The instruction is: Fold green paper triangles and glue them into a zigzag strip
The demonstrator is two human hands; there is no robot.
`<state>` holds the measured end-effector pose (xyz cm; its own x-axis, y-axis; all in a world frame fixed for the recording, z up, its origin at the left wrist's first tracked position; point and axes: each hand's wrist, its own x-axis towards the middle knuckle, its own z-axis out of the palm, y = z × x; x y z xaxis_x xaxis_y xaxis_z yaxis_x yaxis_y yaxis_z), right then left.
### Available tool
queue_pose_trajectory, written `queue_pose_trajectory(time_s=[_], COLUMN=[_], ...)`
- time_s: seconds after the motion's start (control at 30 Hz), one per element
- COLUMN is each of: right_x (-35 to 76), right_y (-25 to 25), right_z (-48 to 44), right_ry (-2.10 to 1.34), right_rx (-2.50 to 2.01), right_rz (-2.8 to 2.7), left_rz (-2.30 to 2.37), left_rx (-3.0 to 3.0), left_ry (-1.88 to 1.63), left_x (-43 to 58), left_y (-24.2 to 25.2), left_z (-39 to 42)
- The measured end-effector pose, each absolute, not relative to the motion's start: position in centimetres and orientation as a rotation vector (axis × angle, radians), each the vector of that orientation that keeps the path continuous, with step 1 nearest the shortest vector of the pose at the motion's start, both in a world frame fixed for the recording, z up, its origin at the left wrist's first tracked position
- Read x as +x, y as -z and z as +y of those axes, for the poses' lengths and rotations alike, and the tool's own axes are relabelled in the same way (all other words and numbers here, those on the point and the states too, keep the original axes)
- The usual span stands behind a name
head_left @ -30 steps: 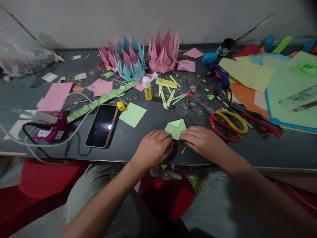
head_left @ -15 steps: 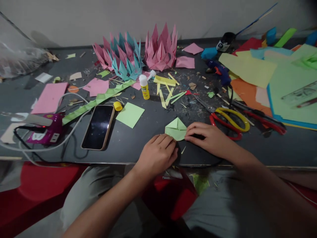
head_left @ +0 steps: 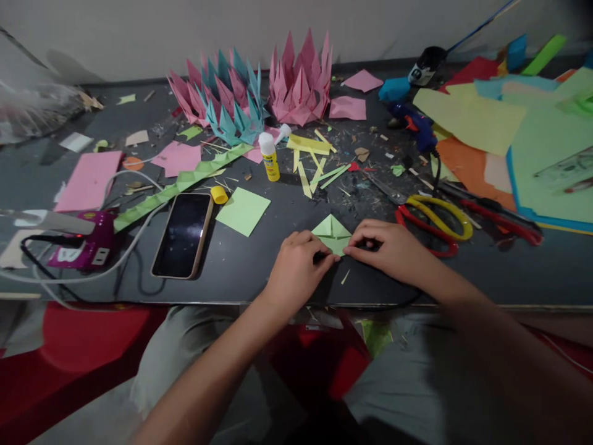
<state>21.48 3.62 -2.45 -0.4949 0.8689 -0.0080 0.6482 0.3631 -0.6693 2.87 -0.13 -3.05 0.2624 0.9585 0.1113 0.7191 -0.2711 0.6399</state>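
Observation:
A small sheet of light green folded paper (head_left: 331,230) lies on the dark table between my hands, its far corner pointing away from me and creases showing across it. My left hand (head_left: 301,262) is closed at its near left side, thumb and fingers pinching the edge. From the right, my right hand (head_left: 382,250) pinches the near right edge between thumb and fingertips. My fingers hide both sides of the paper. A thin paper sliver (head_left: 345,276) lies just below it. To the left is a flat light green square (head_left: 244,211).
A phone (head_left: 183,236), a glue stick (head_left: 269,158) and its yellow cap (head_left: 219,195) lie left of centre. Scissors (head_left: 433,222) and a glue gun (head_left: 414,127) are on the right. Pink and blue folded-paper crowns (head_left: 300,86) stand behind, near stacked coloured paper (head_left: 551,136).
My left hand has shifted up and right, and its thumb now pinches the paper's near edge. The right hand stays at the right side. The view has shifted slightly.

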Motion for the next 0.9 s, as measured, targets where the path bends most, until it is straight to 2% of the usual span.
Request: queue_pose_trajectory(time_s=[0.9], right_x=[21.11], right_y=[2.82], right_z=[4.03], right_ry=[-0.847], right_rx=[-1.430], right_rz=[-2.237], left_rz=[1.553], left_rx=[2.155], left_ry=[-0.658], left_x=[3.22], left_y=[3.19], left_z=[-0.18])
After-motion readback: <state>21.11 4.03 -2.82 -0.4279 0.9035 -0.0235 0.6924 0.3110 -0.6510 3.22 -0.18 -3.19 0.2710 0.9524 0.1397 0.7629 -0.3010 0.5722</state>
